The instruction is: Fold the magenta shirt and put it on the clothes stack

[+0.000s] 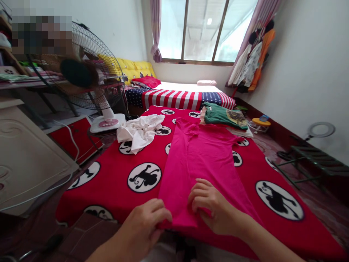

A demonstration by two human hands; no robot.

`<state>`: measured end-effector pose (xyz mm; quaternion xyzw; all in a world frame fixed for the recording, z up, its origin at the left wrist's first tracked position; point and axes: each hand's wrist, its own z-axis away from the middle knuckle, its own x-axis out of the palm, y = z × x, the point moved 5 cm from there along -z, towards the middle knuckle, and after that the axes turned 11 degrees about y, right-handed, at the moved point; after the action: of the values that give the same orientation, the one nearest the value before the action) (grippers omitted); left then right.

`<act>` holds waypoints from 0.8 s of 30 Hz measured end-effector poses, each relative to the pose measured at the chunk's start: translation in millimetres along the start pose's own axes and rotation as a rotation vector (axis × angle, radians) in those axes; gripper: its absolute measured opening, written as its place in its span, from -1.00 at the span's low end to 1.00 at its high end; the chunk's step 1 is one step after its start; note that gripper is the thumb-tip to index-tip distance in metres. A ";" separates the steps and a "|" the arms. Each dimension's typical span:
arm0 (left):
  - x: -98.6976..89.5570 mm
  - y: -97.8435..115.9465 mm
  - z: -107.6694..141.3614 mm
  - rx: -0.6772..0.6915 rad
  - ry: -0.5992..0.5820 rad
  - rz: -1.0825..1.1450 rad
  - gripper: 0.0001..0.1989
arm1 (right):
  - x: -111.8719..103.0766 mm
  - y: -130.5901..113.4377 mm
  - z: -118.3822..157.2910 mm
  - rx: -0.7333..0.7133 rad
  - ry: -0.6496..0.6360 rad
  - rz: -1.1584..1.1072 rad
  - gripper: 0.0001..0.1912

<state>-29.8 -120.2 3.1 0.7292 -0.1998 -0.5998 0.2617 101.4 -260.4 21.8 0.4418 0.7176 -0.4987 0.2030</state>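
Observation:
A bright pink shirt [209, 156] lies spread on a red blanket [114, 185] with black-and-white round prints. Its left side is folded inward over the body, and its hem faces me. At the near left corner of the hem, my left hand [147, 222] pinches the cloth between thumb and fingers. My right hand [208, 207] rests on the shirt just right of the folded strip, fingers curled on the fabric near the hem. The fingertips are partly hidden in the cloth.
A crumpled white garment [140, 131] lies to the left, and folded clothes with a green shirt on top [225, 115] sit at the far right. A standing fan [107, 122] is at the left. A dark green rack [313, 160] stands at the right.

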 end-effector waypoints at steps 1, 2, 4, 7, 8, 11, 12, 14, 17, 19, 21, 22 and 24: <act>2.8 2.2 4.1 0.027 -0.086 -0.025 -0.66 | -1.1 -1.0 4.3 0.023 -0.037 -0.007 -0.70; 4.7 3.2 8.1 0.042 -0.167 -0.043 -0.69 | -2.4 -1.7 8.0 0.050 -0.073 -0.016 -0.69; 2.7 2.8 13.3 0.030 -0.249 -0.048 -0.74 | -6.9 -1.1 11.7 0.110 -0.104 -0.042 -0.69; -14.2 3.0 5.9 -0.036 -0.180 0.022 -0.75 | -19.0 10.3 7.3 0.245 -0.021 -0.025 -0.75; -20.3 4.9 -1.6 -0.041 -0.156 0.052 -0.76 | -22.6 16.2 4.6 0.301 0.018 0.002 -0.79; -34.4 12.1 -42.1 0.020 -0.073 0.101 -0.83 | -23.2 32.2 -1.7 0.481 0.060 0.040 -0.82; -37.6 12.5 -61.1 0.047 -0.018 0.099 -0.84 | -19.9 35.0 -2.8 0.533 0.058 0.019 -0.76; -40.1 8.2 -104.4 0.095 0.117 0.084 -0.84 | -11.1 36.6 -4.2 0.602 0.066 -0.032 -0.60; -33.3 -6.6 -174.2 0.160 0.279 0.031 -0.83 | 1.2 35.7 -5.3 0.636 0.097 -0.036 -0.52; -23.7 -19.8 -219.5 0.124 0.329 -0.080 -0.79 | 6.8 37.4 -5.4 0.648 0.112 -0.030 -0.55; -13.6 -29.9 -259.0 0.085 0.354 -0.156 -0.70 | 11.1 41.1 -5.2 0.668 0.110 -0.048 -0.58; -8.9 -33.9 -275.8 0.062 0.366 -0.187 -0.63 | 13.1 43.4 -4.9 0.681 0.101 -0.054 -0.59; -0.4 -41.2 -302.9 0.008 0.390 -0.238 -0.49 | 17.9 47.5 -4.1 0.703 0.064 -0.042 -0.59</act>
<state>265.8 -44.7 21.3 0.8508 -0.0604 -0.4733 0.2200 132.3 -243.7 -15.0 0.4851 0.5170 -0.7053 0.0054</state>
